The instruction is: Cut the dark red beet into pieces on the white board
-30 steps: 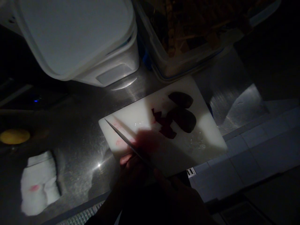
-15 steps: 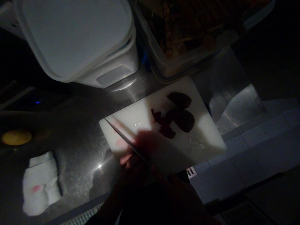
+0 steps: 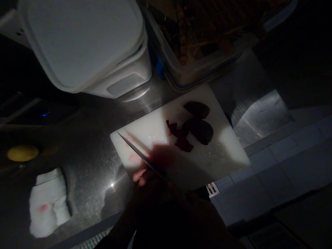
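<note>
A white cutting board (image 3: 220, 152), stained red in places, lies on a metal worktop. My right hand (image 3: 185, 200), in deep shadow at the board's near edge, grips a knife (image 3: 140, 154) whose blade points to the far left corner. Left of the blade, my left hand (image 3: 145, 180) has its fingers curled close beside it; darkness hides whatever they press on. Farther right on the board lie two large dark beetroot pieces (image 3: 197, 110) and several smaller cut beetroot chunks (image 3: 184, 141).
A white lidded tub (image 3: 83, 45) stands behind the board at left. Beside it is a clear plastic container (image 3: 202, 72) with brownish contents. On the worktop (image 3: 90, 155) at left are a yellow oval thing (image 3: 22, 153) and a folded white cloth (image 3: 48, 207) with a red stain.
The view has shifted slightly, so the cloth and yellow thing appear a little farther right. Both hands and the knife keep nearly the same place over the board.
</note>
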A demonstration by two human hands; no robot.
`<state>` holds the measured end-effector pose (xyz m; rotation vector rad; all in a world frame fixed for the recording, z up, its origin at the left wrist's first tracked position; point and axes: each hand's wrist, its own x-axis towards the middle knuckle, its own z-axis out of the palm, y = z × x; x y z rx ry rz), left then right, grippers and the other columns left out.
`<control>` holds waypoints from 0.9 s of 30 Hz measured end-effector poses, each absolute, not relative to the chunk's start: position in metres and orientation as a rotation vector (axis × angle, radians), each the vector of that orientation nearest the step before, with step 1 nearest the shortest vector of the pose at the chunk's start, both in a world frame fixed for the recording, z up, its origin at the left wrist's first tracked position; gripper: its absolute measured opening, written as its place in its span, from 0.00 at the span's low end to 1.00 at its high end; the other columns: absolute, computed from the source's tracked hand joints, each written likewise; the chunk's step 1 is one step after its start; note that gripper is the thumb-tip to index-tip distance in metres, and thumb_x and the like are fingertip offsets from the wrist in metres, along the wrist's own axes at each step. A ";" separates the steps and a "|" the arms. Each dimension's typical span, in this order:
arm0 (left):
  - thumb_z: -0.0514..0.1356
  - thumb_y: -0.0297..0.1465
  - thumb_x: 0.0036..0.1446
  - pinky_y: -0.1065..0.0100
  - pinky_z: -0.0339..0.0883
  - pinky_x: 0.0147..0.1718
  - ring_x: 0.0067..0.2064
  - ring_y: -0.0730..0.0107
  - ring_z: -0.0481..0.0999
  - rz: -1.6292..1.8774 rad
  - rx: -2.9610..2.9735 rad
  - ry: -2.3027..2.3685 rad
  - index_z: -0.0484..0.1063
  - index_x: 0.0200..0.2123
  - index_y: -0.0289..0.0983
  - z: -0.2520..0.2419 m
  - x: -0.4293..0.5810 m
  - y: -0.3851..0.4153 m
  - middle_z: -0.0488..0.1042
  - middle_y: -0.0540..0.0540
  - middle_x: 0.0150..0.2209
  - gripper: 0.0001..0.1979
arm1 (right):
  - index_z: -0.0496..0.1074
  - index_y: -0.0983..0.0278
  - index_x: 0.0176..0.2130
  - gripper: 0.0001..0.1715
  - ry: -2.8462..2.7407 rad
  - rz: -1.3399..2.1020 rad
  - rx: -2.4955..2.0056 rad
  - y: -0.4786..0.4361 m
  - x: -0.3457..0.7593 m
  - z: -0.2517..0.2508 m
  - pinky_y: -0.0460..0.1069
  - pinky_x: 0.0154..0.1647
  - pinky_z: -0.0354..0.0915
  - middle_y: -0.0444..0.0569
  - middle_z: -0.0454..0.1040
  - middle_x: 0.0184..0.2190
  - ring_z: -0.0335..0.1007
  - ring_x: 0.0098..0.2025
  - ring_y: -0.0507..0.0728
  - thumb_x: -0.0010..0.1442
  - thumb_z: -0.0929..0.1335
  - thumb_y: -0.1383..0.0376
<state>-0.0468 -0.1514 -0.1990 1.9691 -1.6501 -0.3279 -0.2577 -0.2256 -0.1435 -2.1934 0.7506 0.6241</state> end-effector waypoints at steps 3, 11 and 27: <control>0.58 0.30 0.57 0.60 0.67 0.36 0.34 0.64 0.75 -0.267 1.937 -1.635 0.74 0.28 0.41 -0.198 -0.047 -0.155 0.77 0.47 0.31 0.07 | 0.33 0.49 0.70 0.55 0.756 0.617 -2.201 -0.226 -0.256 -0.142 0.42 0.21 0.54 0.47 0.72 0.37 0.62 0.24 0.50 0.51 0.57 0.77; 0.58 0.28 0.57 0.60 0.65 0.40 0.37 0.64 0.75 -0.088 1.868 -1.622 0.70 0.30 0.40 -0.187 -0.048 -0.167 0.77 0.48 0.33 0.04 | 0.36 0.48 0.69 0.52 0.752 0.605 -2.220 -0.236 -0.250 -0.132 0.42 0.23 0.53 0.45 0.73 0.36 0.62 0.24 0.48 0.54 0.57 0.78; 0.60 0.23 0.55 0.61 0.66 0.41 0.41 0.63 0.72 0.104 1.833 -1.684 0.68 0.33 0.38 -0.186 -0.050 -0.169 0.72 0.47 0.34 0.05 | 0.29 0.48 0.69 0.57 0.734 0.579 -2.283 -0.232 -0.245 -0.134 0.45 0.20 0.37 0.44 0.72 0.32 0.65 0.22 0.50 0.52 0.61 0.76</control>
